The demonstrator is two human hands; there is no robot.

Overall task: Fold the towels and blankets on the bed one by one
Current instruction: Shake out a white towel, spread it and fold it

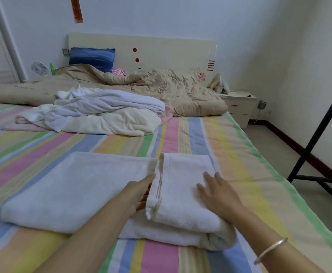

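Note:
A white towel (72, 190) lies across the near part of the striped bed (230, 146), its right end folded over on top of itself. My right hand (218, 192) lies flat on that folded flap with straight fingers. My left hand (139, 194) rests on the lower layer, its fingertips tucked under the flap's hemmed edge. Further back sits a loose heap of white and cream towels and blankets (102, 113), with a pink cloth under it.
A beige quilt (157, 85) is bunched at the head of the bed, with a blue pillow (92, 58) against the headboard. A white nightstand (239, 105) stands at the right. A black metal rack frame (316, 138) stands beside the bed's right edge.

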